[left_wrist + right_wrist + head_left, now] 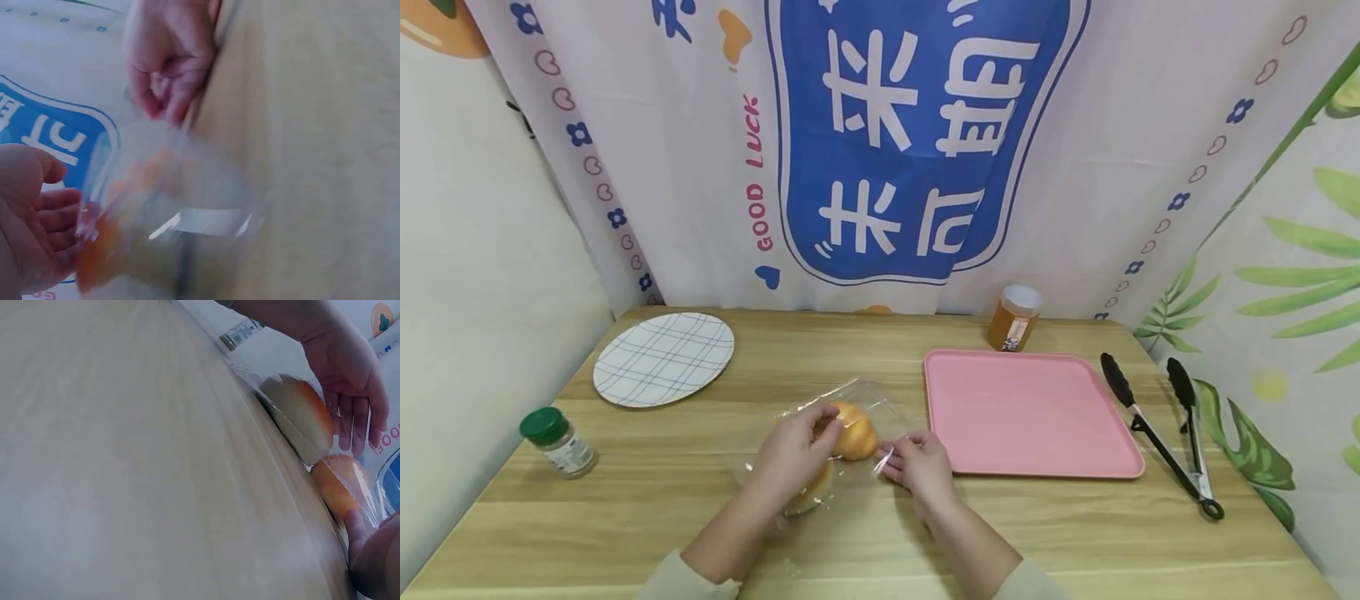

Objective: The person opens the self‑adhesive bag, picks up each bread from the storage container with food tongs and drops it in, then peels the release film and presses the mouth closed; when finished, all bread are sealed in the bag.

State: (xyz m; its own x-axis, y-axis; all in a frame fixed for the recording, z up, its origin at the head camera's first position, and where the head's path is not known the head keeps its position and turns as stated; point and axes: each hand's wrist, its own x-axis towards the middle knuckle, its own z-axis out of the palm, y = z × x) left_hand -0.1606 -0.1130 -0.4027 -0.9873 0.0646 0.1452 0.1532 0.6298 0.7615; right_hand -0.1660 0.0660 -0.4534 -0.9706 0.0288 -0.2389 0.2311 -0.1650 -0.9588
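A clear plastic bag (887, 408) lies on the table with two bread rolls inside. The farther bread roll (856, 435) is round and golden; the nearer roll (299, 415) is partly hidden under the left arm in the head view. My left hand (799, 446) is over the bag's left side, its fingers loosely extended against the plastic beside the rolls. At the bag's right edge, my right hand (925, 467) pinches the plastic between thumb and fingers, seen also in the left wrist view as the upper hand (172, 56). The left wrist view is blurred around the bag.
A pink tray (1022, 417) lies to the right, with black-tipped tongs (1172, 454) beyond it. Behind the tray stands a jar of amber contents (1013, 321). On the left are a checked white plate (662, 358) and a green-capped shaker bottle (561, 446). A printed curtain (700, 167) hangs behind.
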